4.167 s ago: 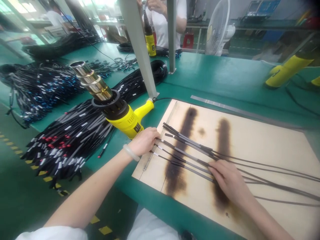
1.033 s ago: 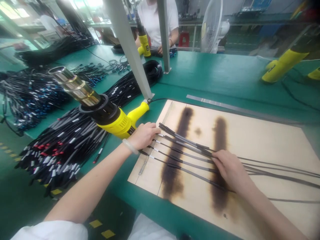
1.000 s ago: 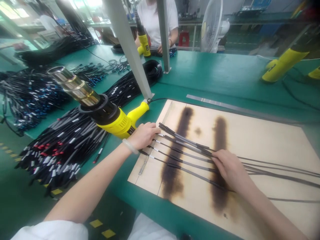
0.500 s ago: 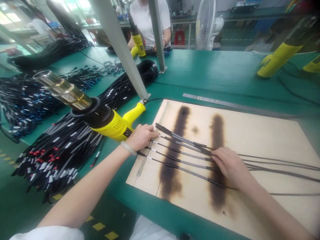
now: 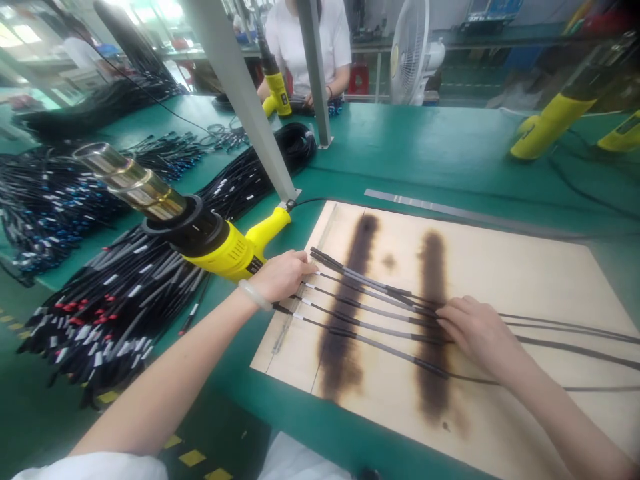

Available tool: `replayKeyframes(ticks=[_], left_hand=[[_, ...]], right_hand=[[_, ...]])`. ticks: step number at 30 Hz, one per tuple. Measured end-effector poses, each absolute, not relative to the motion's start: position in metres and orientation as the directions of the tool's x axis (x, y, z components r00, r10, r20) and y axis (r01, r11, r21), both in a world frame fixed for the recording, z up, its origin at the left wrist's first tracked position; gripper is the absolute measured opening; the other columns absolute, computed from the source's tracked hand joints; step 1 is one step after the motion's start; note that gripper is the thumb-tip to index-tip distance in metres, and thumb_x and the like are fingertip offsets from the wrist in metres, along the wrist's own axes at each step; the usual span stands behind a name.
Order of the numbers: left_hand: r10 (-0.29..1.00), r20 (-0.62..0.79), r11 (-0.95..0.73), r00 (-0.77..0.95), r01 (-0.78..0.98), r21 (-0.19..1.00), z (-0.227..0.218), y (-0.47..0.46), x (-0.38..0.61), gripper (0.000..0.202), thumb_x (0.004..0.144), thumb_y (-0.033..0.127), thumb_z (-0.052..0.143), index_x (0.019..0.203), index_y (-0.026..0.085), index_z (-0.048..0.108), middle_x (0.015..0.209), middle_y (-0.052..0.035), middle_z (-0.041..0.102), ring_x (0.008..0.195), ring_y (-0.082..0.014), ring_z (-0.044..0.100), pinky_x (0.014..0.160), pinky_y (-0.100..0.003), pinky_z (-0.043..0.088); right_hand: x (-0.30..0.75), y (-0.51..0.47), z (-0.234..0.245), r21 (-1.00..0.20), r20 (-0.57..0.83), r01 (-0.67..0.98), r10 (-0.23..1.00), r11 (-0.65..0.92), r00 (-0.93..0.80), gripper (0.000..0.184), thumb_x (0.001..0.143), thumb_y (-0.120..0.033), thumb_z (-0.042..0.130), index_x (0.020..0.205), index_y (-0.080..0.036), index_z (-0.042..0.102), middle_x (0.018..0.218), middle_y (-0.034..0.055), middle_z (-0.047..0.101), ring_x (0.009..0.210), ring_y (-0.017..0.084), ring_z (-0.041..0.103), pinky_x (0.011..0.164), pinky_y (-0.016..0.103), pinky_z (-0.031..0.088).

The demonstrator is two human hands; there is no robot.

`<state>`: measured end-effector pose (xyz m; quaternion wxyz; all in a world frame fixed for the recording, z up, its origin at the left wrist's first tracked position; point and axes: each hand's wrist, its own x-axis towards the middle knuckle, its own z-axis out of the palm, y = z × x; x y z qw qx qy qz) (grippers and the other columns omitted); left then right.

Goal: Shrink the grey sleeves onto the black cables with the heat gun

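On the board (image 5: 525, 267), your cables (image 5: 395, 293) lie fanned across both scorch bands (image 5: 433, 267), ends toward 9 o'clock. Your right hand (image 5: 477, 330) lies flat and open on them at 3 o'clock, probably to pin them in line. Your left hand (image 5: 283, 275), loosely curled, touches the ends; a pinch cannot be confirmed. Heat gun (image 5: 220, 240) rests at its 10 o'clock, nozzle aimed away.

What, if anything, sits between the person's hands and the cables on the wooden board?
Nothing visible. The left hand rests on the cables at the left edge of the wooden board; the right hand lies flat on them farther along. The yellow heat gun sits beside the left hand, off the board.
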<state>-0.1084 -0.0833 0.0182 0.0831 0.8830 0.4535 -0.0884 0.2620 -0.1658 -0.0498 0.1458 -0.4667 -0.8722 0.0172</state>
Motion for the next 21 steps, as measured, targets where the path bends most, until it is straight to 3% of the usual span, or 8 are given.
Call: replayKeyframes(ticks=[6, 9, 13, 16, 21], left_hand=[[0.817, -0.059, -0.571, 0.574, 0.819, 0.062, 0.022, -0.084, -0.099, 0.032, 0.087, 0.014, 0.035, 0.099, 0.019, 0.064, 0.092, -0.0086, 0.054, 0.085, -0.019, 0.049, 0.068, -0.029, 0.039], [0.806, -0.02, -0.591, 0.592, 0.806, 0.02, 0.017, -0.079, -0.093, 0.03, 0.086, 0.013, 0.036, 0.095, 0.016, 0.064, 0.096, -0.009, 0.054, 0.087, -0.019, 0.047, 0.072, -0.03, 0.039], [0.809, -0.056, -0.587, 0.586, 0.809, -0.026, 0.011, -0.072, -0.088, 0.025, 0.086, 0.015, 0.038, 0.087, 0.016, 0.063, 0.092, -0.0089, 0.054, 0.086, -0.0197, 0.045, 0.071, -0.031, 0.036], [0.813, -0.061, -0.581, 0.578, 0.814, -0.024, 0.01, -0.069, -0.086, 0.023, 0.086, 0.017, 0.04, 0.081, 0.016, 0.062, 0.089, -0.0082, 0.053, 0.085, -0.0198, 0.044, 0.07, -0.032, 0.033], [0.803, -0.07, -0.595, 0.592, 0.803, -0.031, 0.008, -0.065, -0.086, 0.018, 0.085, 0.018, 0.043, 0.082, 0.018, 0.062, 0.089, -0.0068, 0.053, 0.085, -0.0199, 0.044, 0.066, -0.032, 0.03]], right_hand=[[0.259, -0.163, -0.043, -0.314, 0.243, 0.794, 0.853, 0.52, -0.463, 0.017, 0.087, -0.024, 0.044, 0.097, -0.017, 0.055, 0.089, 0.0069, 0.056, 0.081, 0.018, 0.05, 0.066, 0.03, 0.04], [0.25, -0.155, -0.044, -0.377, 0.247, 0.763, 0.851, 0.525, -0.464, 0.017, 0.088, -0.023, 0.042, 0.095, -0.018, 0.056, 0.087, 0.0064, 0.055, 0.08, 0.016, 0.05, 0.069, 0.029, 0.041], [0.238, -0.141, -0.052, -0.291, 0.19, 0.807, 0.858, 0.514, -0.478, 0.021, 0.089, -0.024, 0.039, 0.096, -0.017, 0.057, 0.083, 0.0071, 0.052, 0.076, 0.018, 0.048, 0.063, 0.03, 0.039], [0.231, -0.134, -0.053, -0.195, 0.239, 0.864, 0.877, 0.463, -0.416, 0.023, 0.089, -0.027, 0.039, 0.101, -0.016, 0.054, 0.085, 0.0086, 0.052, 0.079, 0.021, 0.047, 0.062, 0.031, 0.037], [0.215, -0.131, -0.046, -0.314, 0.179, 0.781, 0.841, 0.54, -0.51, 0.019, 0.09, -0.029, 0.039, 0.084, -0.018, 0.053, 0.081, 0.0063, 0.051, 0.076, 0.018, 0.047, 0.067, 0.03, 0.036]])
